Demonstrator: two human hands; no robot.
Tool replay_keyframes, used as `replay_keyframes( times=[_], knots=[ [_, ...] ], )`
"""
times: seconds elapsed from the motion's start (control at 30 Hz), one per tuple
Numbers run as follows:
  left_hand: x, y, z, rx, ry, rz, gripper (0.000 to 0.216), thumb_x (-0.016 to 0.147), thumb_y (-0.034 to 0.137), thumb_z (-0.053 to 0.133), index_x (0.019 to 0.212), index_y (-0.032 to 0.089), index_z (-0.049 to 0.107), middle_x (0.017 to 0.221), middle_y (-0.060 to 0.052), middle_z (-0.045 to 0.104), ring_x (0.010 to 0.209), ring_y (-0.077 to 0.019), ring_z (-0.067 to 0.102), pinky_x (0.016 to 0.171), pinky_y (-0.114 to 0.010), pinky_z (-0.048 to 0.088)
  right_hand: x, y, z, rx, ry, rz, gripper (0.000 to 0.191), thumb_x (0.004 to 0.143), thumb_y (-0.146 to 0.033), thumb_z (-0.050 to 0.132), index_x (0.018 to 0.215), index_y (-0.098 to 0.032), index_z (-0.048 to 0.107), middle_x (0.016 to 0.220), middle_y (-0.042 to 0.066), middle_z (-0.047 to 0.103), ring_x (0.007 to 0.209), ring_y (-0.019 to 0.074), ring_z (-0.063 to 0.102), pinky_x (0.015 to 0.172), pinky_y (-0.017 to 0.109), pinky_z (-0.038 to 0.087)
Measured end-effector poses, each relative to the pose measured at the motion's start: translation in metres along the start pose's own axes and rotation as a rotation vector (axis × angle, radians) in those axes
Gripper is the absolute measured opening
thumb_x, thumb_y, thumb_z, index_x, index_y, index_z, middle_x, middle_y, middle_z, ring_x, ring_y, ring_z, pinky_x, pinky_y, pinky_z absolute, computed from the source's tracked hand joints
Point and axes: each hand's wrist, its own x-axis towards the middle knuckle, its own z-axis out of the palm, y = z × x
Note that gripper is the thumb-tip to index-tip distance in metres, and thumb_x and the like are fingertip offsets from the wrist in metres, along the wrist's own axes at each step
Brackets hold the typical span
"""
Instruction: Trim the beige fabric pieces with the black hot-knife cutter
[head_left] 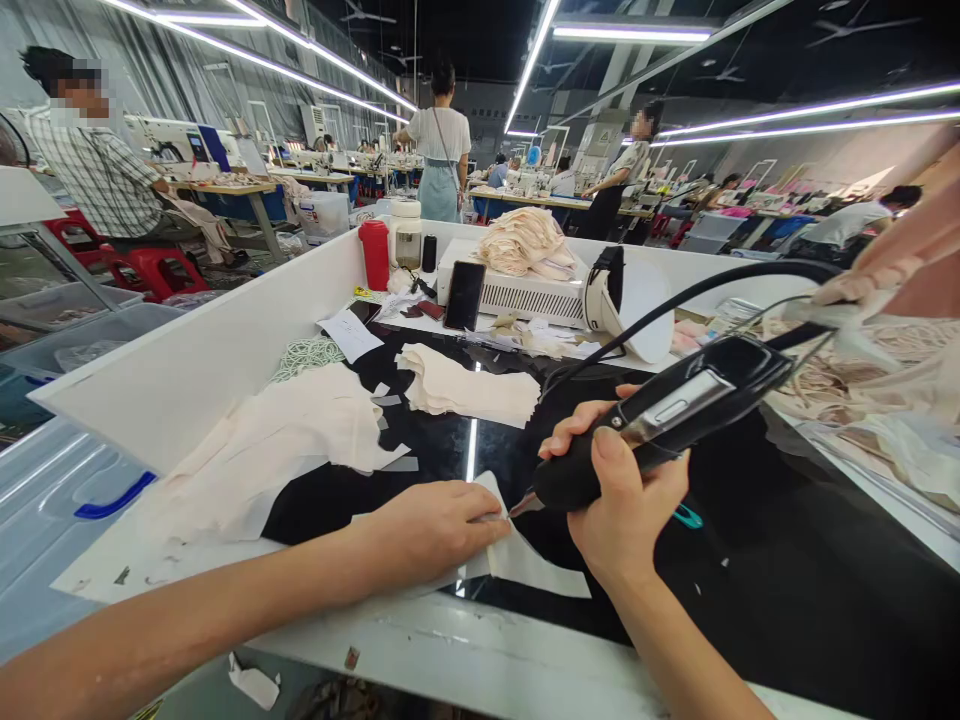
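Over 1 mat (pixel 795 560): R hand (pixel 622 510) w/ 1 tool (pixel 686 405), L hand (pixel 435 528) on cloth (pixel 534 562).

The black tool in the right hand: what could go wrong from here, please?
The thin tip of the black tool is close to the left hand; a slip might injure it. If the pale piece under that hand shifts, the tip could stray. The black cable arches behind the tool and might snag.

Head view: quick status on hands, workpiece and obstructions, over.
Left hand on pale piece; right hand gripping black tool. Tip at piece's edge, contact unclear. Teal item off to the right, clear of the piece.
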Motion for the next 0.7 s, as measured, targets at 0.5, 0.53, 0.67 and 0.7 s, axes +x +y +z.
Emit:
replay_keyframes(
  times=[0.5,0.53,0.67,0.7],
  knots=[
    [-0.003,-0.001,0.001,0.031,0.031,0.029,0.024,0.115,0.007,0.059,0.135,0.013,0.070,0.129,-0.014,0.077,0.119,-0.0270,0.078,0.106,-0.038,0.067,-0.005,-0.009,-0.006,0.009,0.002,0.008,0.043,0.088,-0.038,0.095,0.118,-0.029,0.066,0.083,-0.007,0.073,0.057,0.0138,0.068,0.056,0.031,0.064],
    [-0.004,-0.001,0.000,0.031,0.028,0.031,0.024,0.115,0.007,0.059,0.135,0.013,0.070,0.130,-0.014,0.077,0.120,-0.0273,0.077,0.106,-0.038,0.067,-0.006,-0.009,-0.006,0.005,0.002,0.009,0.042,0.088,-0.037,0.094,0.118,-0.029,0.066,0.083,-0.007,0.074,0.057,0.0138,0.068,0.057,0.031,0.065],
    [-0.002,-0.002,-0.007,0.031,-0.001,0.030,0.023,0.115,0.007,0.059,0.134,0.014,0.071,0.129,-0.014,0.077,0.120,-0.0263,0.077,0.110,-0.039,0.066,-0.002,-0.016,-0.008,0.012,0.016,0.015,0.041,0.087,-0.037,0.095,0.115,-0.028,0.066,0.081,-0.007,0.073,0.056,0.0144,0.068,0.055,0.031,0.064],
    [0.000,-0.001,-0.010,0.032,-0.001,0.038,0.023,0.115,0.007,0.058,0.133,0.013,0.071,0.128,-0.014,0.078,0.119,-0.0260,0.077,0.111,-0.040,0.065,-0.001,-0.020,-0.010,0.014,0.030,0.015,0.042,0.086,-0.038,0.096,0.115,-0.028,0.067,0.080,-0.007,0.073,0.055,0.0145,0.068,0.054,0.030,0.063]
  ],
)
